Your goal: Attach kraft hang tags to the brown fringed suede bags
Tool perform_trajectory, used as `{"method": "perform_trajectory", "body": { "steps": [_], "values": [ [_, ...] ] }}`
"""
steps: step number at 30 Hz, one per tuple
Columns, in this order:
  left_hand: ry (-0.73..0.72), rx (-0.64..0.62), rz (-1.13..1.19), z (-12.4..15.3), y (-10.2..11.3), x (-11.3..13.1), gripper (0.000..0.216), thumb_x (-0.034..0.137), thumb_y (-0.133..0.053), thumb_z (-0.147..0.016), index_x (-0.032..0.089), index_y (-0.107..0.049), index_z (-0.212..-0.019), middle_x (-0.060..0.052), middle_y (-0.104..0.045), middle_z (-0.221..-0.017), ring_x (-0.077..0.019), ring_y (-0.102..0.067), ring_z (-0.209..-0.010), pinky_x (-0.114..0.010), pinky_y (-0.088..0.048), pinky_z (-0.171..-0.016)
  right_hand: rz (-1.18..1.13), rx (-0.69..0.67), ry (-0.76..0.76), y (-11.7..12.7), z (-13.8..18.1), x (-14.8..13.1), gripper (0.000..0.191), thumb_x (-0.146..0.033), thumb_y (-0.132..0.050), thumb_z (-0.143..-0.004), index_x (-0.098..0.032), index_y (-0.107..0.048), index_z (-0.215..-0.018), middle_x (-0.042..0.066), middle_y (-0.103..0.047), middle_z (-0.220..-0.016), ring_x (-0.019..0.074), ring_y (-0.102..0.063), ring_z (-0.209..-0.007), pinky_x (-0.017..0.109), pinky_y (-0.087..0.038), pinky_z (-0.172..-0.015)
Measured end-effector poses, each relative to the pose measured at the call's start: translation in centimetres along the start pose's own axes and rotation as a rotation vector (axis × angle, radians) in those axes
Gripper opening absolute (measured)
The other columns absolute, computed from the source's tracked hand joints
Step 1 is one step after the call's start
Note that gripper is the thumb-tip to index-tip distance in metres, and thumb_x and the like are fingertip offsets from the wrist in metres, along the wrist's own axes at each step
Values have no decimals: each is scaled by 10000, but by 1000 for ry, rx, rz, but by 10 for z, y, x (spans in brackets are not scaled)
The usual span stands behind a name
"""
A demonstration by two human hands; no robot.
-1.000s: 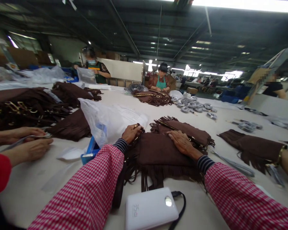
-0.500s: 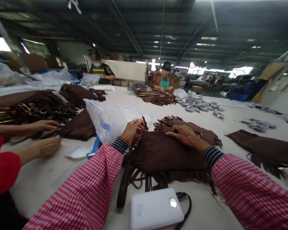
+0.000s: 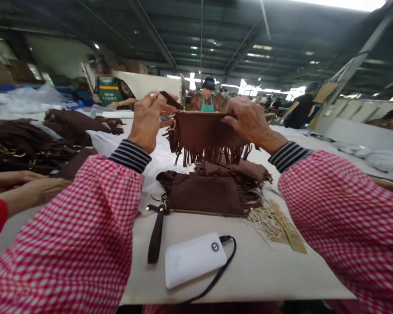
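From my distant station, I hold a brown fringed pouch [image 3: 203, 131] aloft just above the center of the frame, apart from the counter [image 3: 265, 270]. My left hand [image 3: 147, 120] keeps its grip pinched around a dark strap [image 3: 172, 101] by the pouch's corner; the grip of my right hand [image 3: 250, 120] pinches the top edge between thumb and fingers. Below, a second pouch [image 3: 206, 194] lies flat, its wrist loop [image 3: 156, 240] trailing beside a white power bank [image 3: 194, 259]. Pale strings [image 3: 265, 224] and cardboard tags [image 3: 296, 241] spread at lower right.

I judge the narrow left pinch the weaker hold: should the strap slip, the pouch could swing down from the right hand. Lowered carelessly, its fringe could catch on the metal clasp [image 3: 164, 199] beneath or tangle in the strings.
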State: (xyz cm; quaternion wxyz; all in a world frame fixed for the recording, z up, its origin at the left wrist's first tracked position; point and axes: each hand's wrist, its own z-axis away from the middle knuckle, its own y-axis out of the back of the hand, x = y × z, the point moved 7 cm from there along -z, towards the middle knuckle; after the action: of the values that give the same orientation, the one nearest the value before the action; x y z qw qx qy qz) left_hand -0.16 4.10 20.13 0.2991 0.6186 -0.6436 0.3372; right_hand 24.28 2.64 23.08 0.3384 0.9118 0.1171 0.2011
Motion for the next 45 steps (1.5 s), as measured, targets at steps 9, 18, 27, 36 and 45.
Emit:
{"method": "perform_trajectory", "body": {
  "steps": [9,18,27,36,45],
  "values": [
    [451,-48,-223,146,33,-116,428,566,-604,-834,157,-725,-873,-75,-754,-908,-251,-704,-899,-336,-590,-761,-145,-372,306,-80,164,-125,122,-136,-473,-999,-168,-590,-991,90,-616,-996,231,-491,-920,349,-392,-768],
    [184,-416,-712,183,10,-131,424,611,-565,-826,269,-749,-996,-64,-741,-1082,-319,-664,-1059,-446,-534,-956,-497,-417,137,-74,196,-115,42,-250,-611,-969,-210,-602,-963,24,-631,-1028,174,-548,-970,283,-438,-841],
    [-49,-551,-1196,192,-20,-151,409,269,-562,-868,272,-668,-1263,-85,-653,-1200,-320,-577,-1115,-446,-528,-893,-55,-542,-488,-111,226,76,546,-327,-681,-868,-164,-517,-1362,159,-529,-1377,317,-447,-1266,439,-416,-1002],
    [-5,-436,-1139,185,-14,-163,412,205,-583,-847,263,-685,-1241,-76,-654,-1195,-292,-577,-1108,-446,-499,-959,-135,-731,-374,-155,250,103,565,-166,-570,-866,-175,-531,-1429,142,-641,-1297,284,-585,-1168,380,-454,-936],
    [-158,-374,-864,193,9,-173,335,262,-619,-856,253,-703,-1179,-86,-682,-1199,-295,-618,-1142,-464,-525,-977,90,-549,-575,-124,189,150,336,-263,-444,-968,-171,-696,-1170,155,-737,-1027,292,-676,-962,342,-438,-775]
  ]
}}
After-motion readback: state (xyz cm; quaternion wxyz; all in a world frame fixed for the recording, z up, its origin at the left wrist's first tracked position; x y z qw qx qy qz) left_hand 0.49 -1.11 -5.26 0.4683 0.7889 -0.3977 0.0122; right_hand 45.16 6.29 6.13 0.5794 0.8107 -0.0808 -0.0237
